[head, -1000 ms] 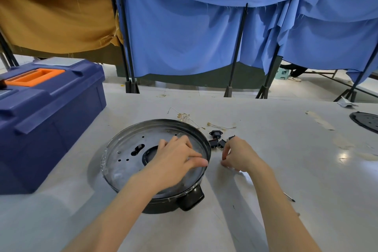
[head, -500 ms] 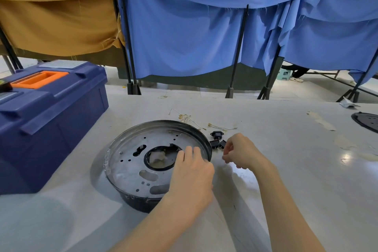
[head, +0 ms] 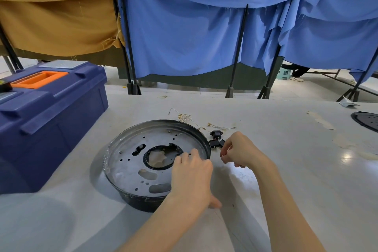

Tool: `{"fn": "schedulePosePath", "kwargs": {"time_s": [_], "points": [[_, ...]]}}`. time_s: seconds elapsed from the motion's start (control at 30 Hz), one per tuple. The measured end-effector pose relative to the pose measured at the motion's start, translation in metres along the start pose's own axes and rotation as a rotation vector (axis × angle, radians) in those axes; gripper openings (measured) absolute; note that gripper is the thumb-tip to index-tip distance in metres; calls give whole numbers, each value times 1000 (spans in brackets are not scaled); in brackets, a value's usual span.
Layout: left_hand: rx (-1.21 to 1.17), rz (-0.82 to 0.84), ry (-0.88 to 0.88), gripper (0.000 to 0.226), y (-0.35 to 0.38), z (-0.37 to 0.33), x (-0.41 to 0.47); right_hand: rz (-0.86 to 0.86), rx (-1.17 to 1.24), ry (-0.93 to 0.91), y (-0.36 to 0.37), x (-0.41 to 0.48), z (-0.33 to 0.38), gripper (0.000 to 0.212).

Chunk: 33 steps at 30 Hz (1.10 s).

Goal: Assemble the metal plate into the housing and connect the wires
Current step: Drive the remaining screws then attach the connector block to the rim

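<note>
- The metal plate sits flat inside the round dark housing, right under the fingers of the left hand.
- The left hand lies palm down on the near right part of the plate. Its fingers are spread flat and its thumb hooks over the outside of the housing, so it presses and holds; it does not pinch.
- The right hand is just beside the housing, past its right edge. Its fingers are curled in, maybe pinching a tiny part, but I cannot tell what, or if there is anything.
- Small black plugs lie just past the right hand's fingertips, and thin wires lie a bit farther away on the table.
- What could go wrong: if the left hand pushes on one side only, the plate may tip or turn, and its holes may not line up.
- The wires are thin and loose. A quick grab by the right hand could tangle them or knock a plug away.
</note>
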<state>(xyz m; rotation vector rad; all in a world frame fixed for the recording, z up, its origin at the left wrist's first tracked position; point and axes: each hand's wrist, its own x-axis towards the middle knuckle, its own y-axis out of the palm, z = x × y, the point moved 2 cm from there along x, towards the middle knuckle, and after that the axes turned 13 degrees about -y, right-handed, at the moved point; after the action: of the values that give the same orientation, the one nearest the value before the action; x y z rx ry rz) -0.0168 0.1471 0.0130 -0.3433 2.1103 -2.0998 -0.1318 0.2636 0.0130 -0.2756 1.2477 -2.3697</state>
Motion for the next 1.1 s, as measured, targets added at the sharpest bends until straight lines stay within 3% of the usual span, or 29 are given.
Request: {"fn": "schedulePosePath", "kwargs": {"time_s": [0.17,0.47,0.63,0.77,0.93,1.03,1.1], "points": [[43,63,7,56,5,5,-4,-12,33,-16,1,0,3,23],[-108,50,-16,29,-8,16,-2,-49,79,-40,-7,-5,5,17],[-250,90,-42,36,-43,32,14,-79,136,-74,-12,-6,6,19],[-546,225,-52,41,-76,48,25,-120,165,-97,-17,-8,10,15],[-994,299,-15,30,-121,82,31,-210,233,-133,-27,-11,16,11],[-1270,424,20,42,-128,101,32,-290,307,-156,-33,-14,19,10],[-1396,503,38,65,-124,109,32,-325,350,-184,-36,-17,22,10]]}}
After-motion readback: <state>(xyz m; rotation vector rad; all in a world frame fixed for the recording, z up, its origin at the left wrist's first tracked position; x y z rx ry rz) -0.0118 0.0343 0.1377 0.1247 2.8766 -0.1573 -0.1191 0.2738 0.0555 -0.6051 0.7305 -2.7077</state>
